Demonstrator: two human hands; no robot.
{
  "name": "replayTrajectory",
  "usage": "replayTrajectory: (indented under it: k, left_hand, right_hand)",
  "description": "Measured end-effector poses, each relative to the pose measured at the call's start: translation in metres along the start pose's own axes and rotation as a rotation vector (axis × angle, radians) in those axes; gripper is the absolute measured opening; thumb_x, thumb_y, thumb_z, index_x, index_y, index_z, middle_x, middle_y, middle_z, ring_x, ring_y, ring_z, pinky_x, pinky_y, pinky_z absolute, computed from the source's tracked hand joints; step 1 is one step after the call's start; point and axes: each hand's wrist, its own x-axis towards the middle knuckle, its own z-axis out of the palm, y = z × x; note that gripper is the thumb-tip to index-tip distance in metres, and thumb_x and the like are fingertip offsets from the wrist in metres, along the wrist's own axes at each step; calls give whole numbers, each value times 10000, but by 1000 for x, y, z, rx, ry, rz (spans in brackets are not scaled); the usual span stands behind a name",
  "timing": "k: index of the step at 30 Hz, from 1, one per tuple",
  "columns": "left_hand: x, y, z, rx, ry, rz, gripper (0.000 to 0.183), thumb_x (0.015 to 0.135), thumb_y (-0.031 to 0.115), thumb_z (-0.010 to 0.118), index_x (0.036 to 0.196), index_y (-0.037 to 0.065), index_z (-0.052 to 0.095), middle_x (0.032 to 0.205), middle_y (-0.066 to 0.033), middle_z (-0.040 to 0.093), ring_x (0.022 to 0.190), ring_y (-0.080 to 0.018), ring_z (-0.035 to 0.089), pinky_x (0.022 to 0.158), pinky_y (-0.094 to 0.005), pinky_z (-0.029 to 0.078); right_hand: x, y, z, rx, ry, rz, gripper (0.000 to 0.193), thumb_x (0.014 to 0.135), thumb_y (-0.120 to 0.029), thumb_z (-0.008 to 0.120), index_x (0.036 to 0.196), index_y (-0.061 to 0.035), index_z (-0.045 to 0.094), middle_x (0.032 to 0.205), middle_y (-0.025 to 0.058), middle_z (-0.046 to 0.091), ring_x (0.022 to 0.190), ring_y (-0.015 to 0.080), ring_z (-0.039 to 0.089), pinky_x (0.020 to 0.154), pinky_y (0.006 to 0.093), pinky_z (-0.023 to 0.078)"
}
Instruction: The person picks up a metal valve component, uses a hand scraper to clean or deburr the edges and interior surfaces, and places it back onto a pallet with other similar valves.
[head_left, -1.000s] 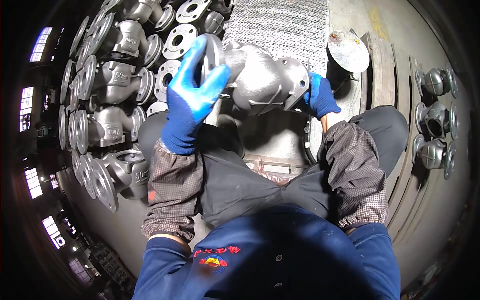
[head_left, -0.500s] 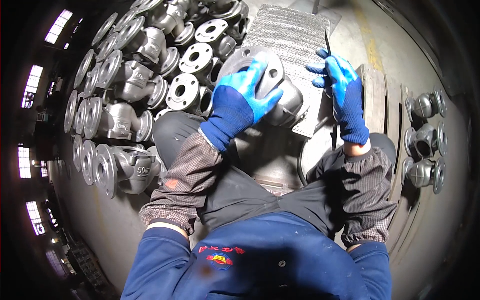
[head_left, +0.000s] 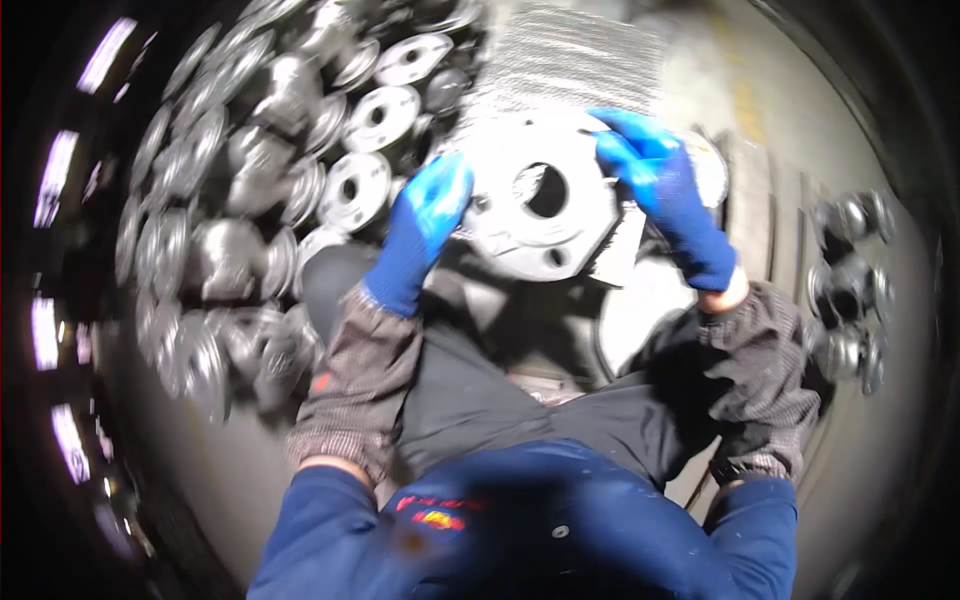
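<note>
A grey metal flanged valve body (head_left: 500, 245) is in front of me, its wide round flange and dark bore facing up, brightly lit and blurred. My left hand (head_left: 432, 210), in a blue glove, grips the flange's left edge with its fingers pressed together. Opposite it, my gloved right hand (head_left: 655, 180) is bent round the upper right edge. The thin dark tool seen earlier in my right hand cannot be made out. Beneath the valve body lies a ridged light-grey pad (head_left: 570, 50).
Many similar flanged valve bodies (head_left: 355, 190) are stacked at my left. Several more (head_left: 850, 285) stand in a row at the far right, beyond wooden planks (head_left: 752, 200). A pale round surface (head_left: 645, 310) shows by my right knee.
The valve body has turned so its flange faces up toward me. My left hand moved left to its edge; my right hand came in from the right onto it.
</note>
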Motion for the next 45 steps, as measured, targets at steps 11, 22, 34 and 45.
replayTrajectory:
  k: [11,22,34,45]
  left_hand:
    - [33,57,62,-173,-168,-102,324,991,164,391,1085,-95,562,986,-135,618,865,-143,572,763,-294,467]
    - [85,124,240,-546,-536,66,269,959,149,457,1071,-71,562,942,-126,607,840,-187,592,735,-304,483]
    - [-29,219,478,-1148,-1266,-522,471,949,353,521,1190,-53,512,1029,-78,613,876,-105,574,739,-252,478]
    - [-38,282,535,-578,-1753,33,498,883,449,569,1036,-25,587,645,-80,598,466,-116,549,494,-247,467]
  right_hand:
    - [-32,29,-42,411,300,176,222,897,-137,570,1064,-14,648,863,49,636,731,83,581,605,244,521]
    - [-172,6,-175,-50,1059,-119,180,876,-159,590,900,-7,683,754,33,645,677,91,575,611,231,473]
    - [-357,32,-326,-652,1240,318,124,845,-98,580,898,-9,650,770,93,616,678,119,580,600,289,463]
    - [-468,97,-276,-330,1636,40,200,886,-202,565,884,-4,592,814,66,607,753,168,581,697,287,480]
